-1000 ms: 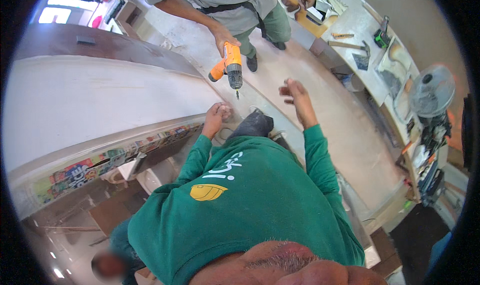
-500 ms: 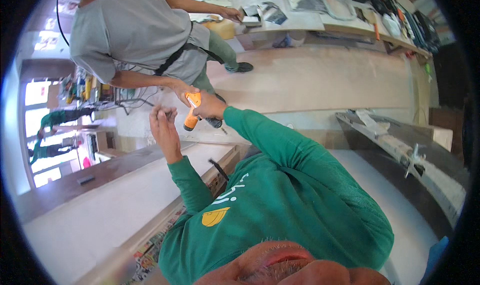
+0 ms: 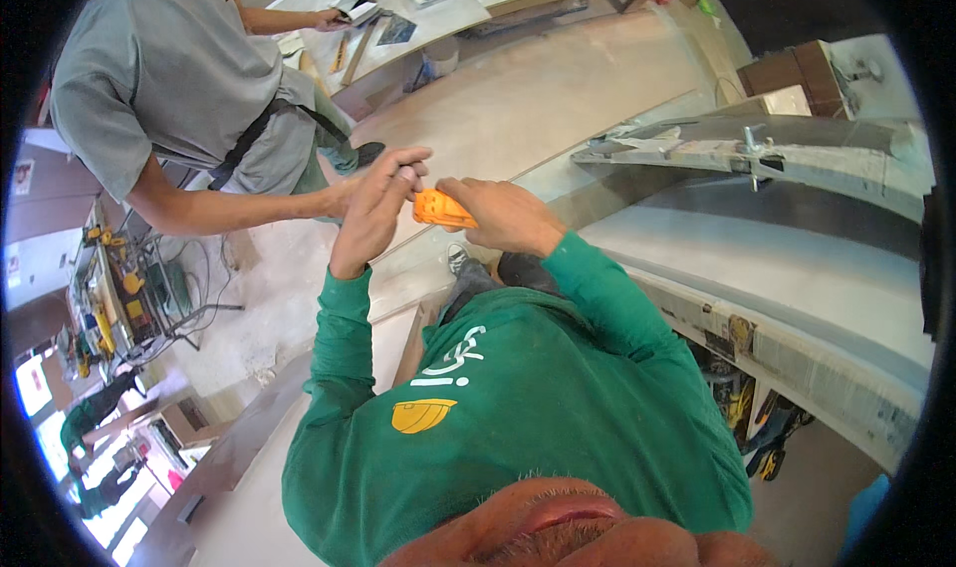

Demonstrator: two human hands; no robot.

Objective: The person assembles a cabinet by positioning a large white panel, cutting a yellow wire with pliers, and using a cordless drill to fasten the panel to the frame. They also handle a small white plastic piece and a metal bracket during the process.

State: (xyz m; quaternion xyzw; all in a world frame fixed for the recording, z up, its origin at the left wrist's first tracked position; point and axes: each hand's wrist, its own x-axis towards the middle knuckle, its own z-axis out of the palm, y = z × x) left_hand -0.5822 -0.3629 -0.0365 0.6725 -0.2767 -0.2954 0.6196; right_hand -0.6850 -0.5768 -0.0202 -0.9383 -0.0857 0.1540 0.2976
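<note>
My right hand [image 3: 508, 214] is closed around an orange handheld tool [image 3: 443, 209], part of which is hidden in my grip, so its exact kind does not show. Just left of the tool, my left hand [image 3: 376, 211] is raised with its fingers stretched out, the fingertips close to the tool's end. Behind my left wrist reaches the forearm [image 3: 254, 212] of a person in a grey shirt [image 3: 184, 69]; that hand is mostly covered by mine. The person's other hand [image 3: 327, 19] is at a small box [image 3: 360, 12] on the far table.
A long worktable [image 3: 468, 14] with tools and papers runs along the back. To my right stands a large slab machine or bench [image 3: 817, 184] with a clamp [image 3: 754, 149]. A tool stand [image 3: 115, 298] with cables is at the left. Farther off are people in green [image 3: 90, 418].
My view has turned to the right. The orange tool, earlier between the other person's hand and my right hand, is now in my right hand. My left hand has come up beside it.
</note>
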